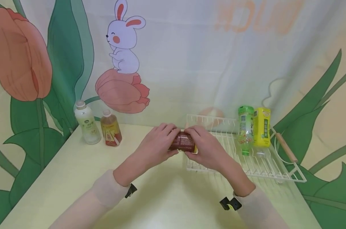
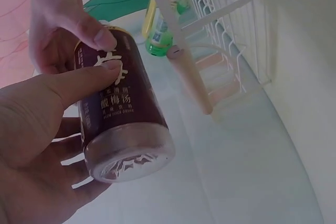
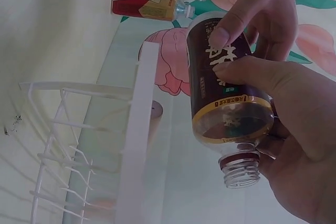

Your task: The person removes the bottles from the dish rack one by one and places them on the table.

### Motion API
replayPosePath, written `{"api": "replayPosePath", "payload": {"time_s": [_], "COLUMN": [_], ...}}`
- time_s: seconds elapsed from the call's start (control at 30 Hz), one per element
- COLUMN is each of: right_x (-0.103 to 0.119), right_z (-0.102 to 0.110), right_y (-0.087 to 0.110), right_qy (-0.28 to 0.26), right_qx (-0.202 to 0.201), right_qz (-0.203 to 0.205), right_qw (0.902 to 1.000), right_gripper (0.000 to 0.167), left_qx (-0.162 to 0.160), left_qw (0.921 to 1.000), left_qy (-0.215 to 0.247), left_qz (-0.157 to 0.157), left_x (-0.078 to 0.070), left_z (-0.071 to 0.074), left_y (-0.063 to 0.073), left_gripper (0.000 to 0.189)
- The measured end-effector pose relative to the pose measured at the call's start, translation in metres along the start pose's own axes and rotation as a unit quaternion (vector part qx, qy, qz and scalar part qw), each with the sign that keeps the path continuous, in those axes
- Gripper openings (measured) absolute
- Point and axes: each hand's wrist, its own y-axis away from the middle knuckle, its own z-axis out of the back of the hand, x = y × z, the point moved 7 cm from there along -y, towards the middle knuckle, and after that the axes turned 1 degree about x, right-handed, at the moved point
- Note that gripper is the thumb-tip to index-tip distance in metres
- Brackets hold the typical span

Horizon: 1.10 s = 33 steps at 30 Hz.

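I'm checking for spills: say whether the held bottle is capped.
Uncapped: the dark bottle shows a bare, threaded neck in the right wrist view.

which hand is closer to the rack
The right. In the head view, the right hand overlaps the left end of the rack; the left hand is farther left, outside the rack's outline, at the dark bottle's base end.

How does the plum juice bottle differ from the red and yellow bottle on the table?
The plum juice bottle is held sideways by the left hand and right hand; the red and yellow bottle stands upright on the table. The plum juice bottle is mostly dark brown; the red and yellow bottle is brighter. Both are labelled and narrow-necked.
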Motion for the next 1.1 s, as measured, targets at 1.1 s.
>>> {"api": "replayPosePath", "payload": {"time_s": [1.1], "right_x": [0.008], "right_z": [0.0], "right_y": [-0.015], "right_qy": [0.047], "right_qx": [0.008], "right_qz": [0.038], "right_qw": [0.9982], "right_gripper": [0.065], "left_qx": [-0.049], "left_qw": [0.9987], "left_qy": [0.007], "left_qz": [0.003], "left_x": [0.01], "left_z": [0.002], "left_y": [-0.001], "left_gripper": [0.066]}}
